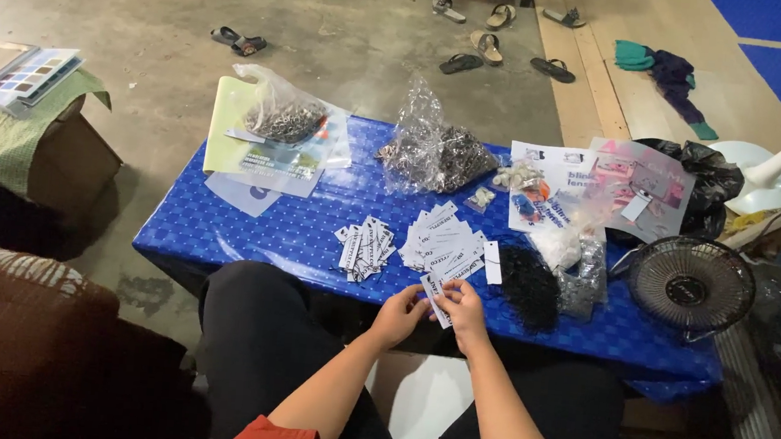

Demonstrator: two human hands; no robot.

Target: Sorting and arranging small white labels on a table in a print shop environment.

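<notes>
A seated person's left hand [399, 315] and right hand [465, 313] together pinch a small white paper tag [436, 297] at the near edge of a low blue table [251, 227]. Just beyond the hands lie 2 piles of similar tags [444, 242]; a black mesh bundle [530, 286] sits right of them, a small fan [690, 288] farther right.

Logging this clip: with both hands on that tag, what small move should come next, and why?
Probably set the tag on the right pile. Left hand and right hand pinch it together at the table edge, and that pile lies closest.
</notes>
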